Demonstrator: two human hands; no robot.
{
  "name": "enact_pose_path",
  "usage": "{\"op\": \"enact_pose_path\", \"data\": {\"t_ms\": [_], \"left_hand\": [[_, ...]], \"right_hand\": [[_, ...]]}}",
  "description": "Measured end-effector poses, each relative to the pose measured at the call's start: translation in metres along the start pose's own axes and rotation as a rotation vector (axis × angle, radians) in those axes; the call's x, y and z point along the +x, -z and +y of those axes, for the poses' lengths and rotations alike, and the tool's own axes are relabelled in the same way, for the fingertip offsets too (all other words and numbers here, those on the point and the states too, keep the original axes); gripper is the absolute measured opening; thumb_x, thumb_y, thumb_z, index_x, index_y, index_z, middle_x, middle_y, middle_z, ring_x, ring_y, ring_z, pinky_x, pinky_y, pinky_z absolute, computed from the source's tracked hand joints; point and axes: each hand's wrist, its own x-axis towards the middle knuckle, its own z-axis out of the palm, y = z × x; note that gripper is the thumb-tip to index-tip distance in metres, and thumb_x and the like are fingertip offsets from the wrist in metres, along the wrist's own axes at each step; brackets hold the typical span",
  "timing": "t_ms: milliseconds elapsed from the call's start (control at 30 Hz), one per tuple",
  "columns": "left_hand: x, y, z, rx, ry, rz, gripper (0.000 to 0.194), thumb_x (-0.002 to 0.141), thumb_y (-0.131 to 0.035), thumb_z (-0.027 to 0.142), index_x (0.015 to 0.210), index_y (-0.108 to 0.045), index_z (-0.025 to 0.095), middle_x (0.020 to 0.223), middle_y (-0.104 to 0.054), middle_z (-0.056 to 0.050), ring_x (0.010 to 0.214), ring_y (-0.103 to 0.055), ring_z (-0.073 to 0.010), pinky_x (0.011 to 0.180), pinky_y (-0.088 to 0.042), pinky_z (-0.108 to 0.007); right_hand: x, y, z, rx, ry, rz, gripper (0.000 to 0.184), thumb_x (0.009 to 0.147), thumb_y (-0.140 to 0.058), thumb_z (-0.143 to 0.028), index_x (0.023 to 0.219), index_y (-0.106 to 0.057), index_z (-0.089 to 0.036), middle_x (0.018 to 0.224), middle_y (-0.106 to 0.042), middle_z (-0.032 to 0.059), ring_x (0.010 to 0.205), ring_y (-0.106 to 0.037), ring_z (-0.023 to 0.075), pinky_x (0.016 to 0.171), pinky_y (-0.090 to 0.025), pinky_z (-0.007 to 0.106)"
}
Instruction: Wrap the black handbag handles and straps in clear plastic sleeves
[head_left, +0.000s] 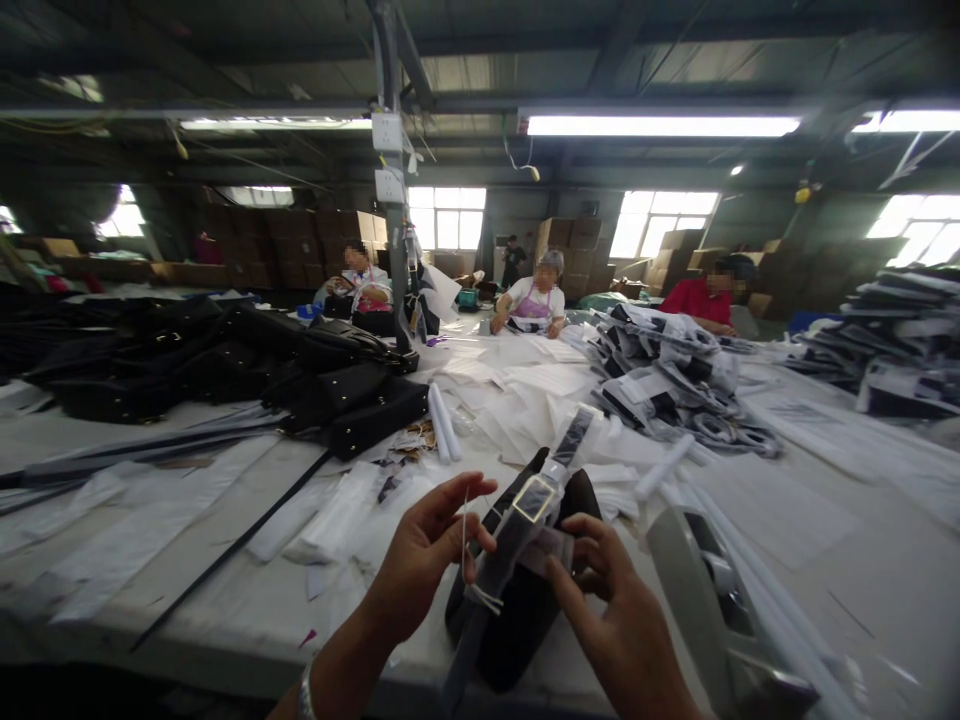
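Note:
A black bag (517, 630) lies in front of me on the table. Along it runs a strap in clear wrap (502, 550), with a gold-rimmed rectangular buckle (534, 499) near its upper part. A white tie (484, 599) circles the strap lower down. My left hand (431, 555), at the bag's left side, pinches a thin white string (464, 530) that stands up between its fingers. On the other side, my right hand (611, 600) has thumb and fingers closed on a small translucent wrapping sheet (544, 552) over the bag.
Black bags (360, 400) are heaped at left, with long dark straps (232, 545) beside them. A grey tape dispenser (712, 600) stands close on my right. Wrapped parts (667, 370) pile up farther back. Co-workers (536, 295) sit across the table near a post (396, 200).

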Motion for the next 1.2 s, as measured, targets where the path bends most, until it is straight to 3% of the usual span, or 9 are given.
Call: {"op": "enact_pose_path", "data": {"t_ms": [167, 300, 367, 500, 600, 800, 933, 1100, 1200], "left_hand": [[0.002, -0.005, -0.003, -0.025, 0.024, -0.025, 0.040, 0.083, -0.075, 0.031, 0.120, -0.066, 0.022, 0.120, -0.068, -0.012, 0.071, -0.067, -0.0141, 0.053, -0.052, -0.021], [0.003, -0.008, -0.005, -0.022, 0.030, -0.066, 0.037, 0.082, -0.075, 0.032, 0.117, -0.068, 0.021, 0.111, -0.071, -0.010, 0.070, -0.067, -0.0144, 0.056, -0.053, -0.023], [0.003, -0.007, -0.004, -0.028, 0.027, -0.089, 0.037, 0.082, -0.076, 0.030, 0.117, -0.069, 0.022, 0.111, -0.071, -0.010, 0.073, -0.068, -0.0153, 0.058, -0.053, -0.024], [0.000, -0.003, 0.001, -0.064, 0.024, -0.171, 0.043, 0.077, -0.081, 0.025, 0.119, -0.069, 0.024, 0.109, -0.073, -0.009, 0.087, -0.070, -0.0198, 0.070, -0.056, -0.028], [-0.003, -0.001, 0.006, -0.041, 0.020, -0.242, 0.052, 0.073, -0.084, 0.021, 0.122, -0.067, 0.026, 0.107, -0.075, -0.007, 0.095, -0.070, -0.0223, 0.083, -0.056, -0.032], [-0.014, -0.005, 0.019, 0.199, -0.071, -0.230, 0.062, 0.078, -0.079, 0.019, 0.135, -0.057, 0.031, 0.122, -0.072, -0.007, 0.118, -0.064, -0.0271, 0.107, -0.045, -0.041], [-0.020, -0.013, 0.027, 0.452, -0.174, -0.235, 0.067, 0.083, -0.072, 0.016, 0.142, -0.049, 0.036, 0.130, -0.068, -0.003, 0.122, -0.062, -0.0255, 0.107, -0.046, -0.037], [-0.022, -0.022, 0.032, 0.861, -0.462, -0.304, 0.067, 0.090, -0.057, 0.007, 0.147, -0.042, 0.040, 0.133, -0.066, -0.002, 0.115, -0.066, -0.0235, 0.099, -0.050, -0.033], [-0.022, -0.025, 0.031, 0.964, -0.541, -0.288, 0.067, 0.093, -0.054, 0.010, 0.150, -0.034, 0.040, 0.130, -0.068, -0.004, 0.110, -0.068, -0.0231, 0.097, -0.051, -0.033]], "right_hand": [[-0.015, 0.015, -0.015, 0.337, -0.095, -0.139, 0.034, 0.082, -0.069, -0.054, 0.099, -0.069, -0.024, 0.075, -0.071, 0.0033, 0.065, -0.069, 0.0201, 0.062, -0.058, 0.028], [-0.016, 0.013, -0.024, 0.493, -0.088, -0.226, 0.041, 0.077, -0.074, -0.053, 0.106, -0.074, -0.025, 0.092, -0.077, 0.0096, 0.090, -0.073, 0.0283, 0.083, -0.059, 0.037], [-0.011, 0.011, -0.023, 0.461, -0.057, -0.228, 0.042, 0.079, -0.074, -0.050, 0.112, -0.072, -0.025, 0.094, -0.077, 0.0094, 0.093, -0.073, 0.0276, 0.086, -0.059, 0.038], [0.005, 0.008, -0.021, 0.147, 0.193, -0.131, 0.015, 0.085, -0.070, -0.039, 0.089, -0.076, -0.025, 0.088, -0.070, 0.0063, 0.084, -0.069, 0.0215, 0.076, -0.058, 0.027], [0.014, 0.006, -0.025, 0.010, 0.359, -0.029, 0.011, 0.087, -0.068, -0.032, 0.083, -0.075, -0.025, 0.094, -0.068, 0.0068, 0.089, -0.067, 0.0218, 0.078, -0.056, 0.027], [0.016, -0.007, -0.033, -0.062, 0.419, -0.016, 0.006, 0.087, -0.066, -0.027, 0.092, -0.070, -0.026, 0.090, -0.072, 0.0041, 0.085, -0.069, 0.0219, 0.076, -0.056, 0.030], [0.018, -0.010, -0.038, -0.149, 0.378, 0.077, 0.015, 0.079, -0.074, -0.028, 0.090, -0.063, -0.026, 0.079, -0.070, -0.0001, 0.075, -0.067, 0.0206, 0.071, -0.053, 0.029], [0.019, -0.001, -0.052, -0.099, 0.317, -0.120, 0.010, 0.077, -0.071, -0.020, 0.077, -0.062, -0.023, 0.072, -0.070, -0.0019, 0.067, -0.067, 0.0179, 0.064, -0.051, 0.025], [0.018, 0.004, -0.057, 0.033, 0.254, -0.238, 0.014, 0.081, -0.068, -0.020, 0.094, -0.068, -0.024, 0.086, -0.076, 0.0010, 0.083, -0.071, 0.0208, 0.075, -0.054, 0.026]]}}
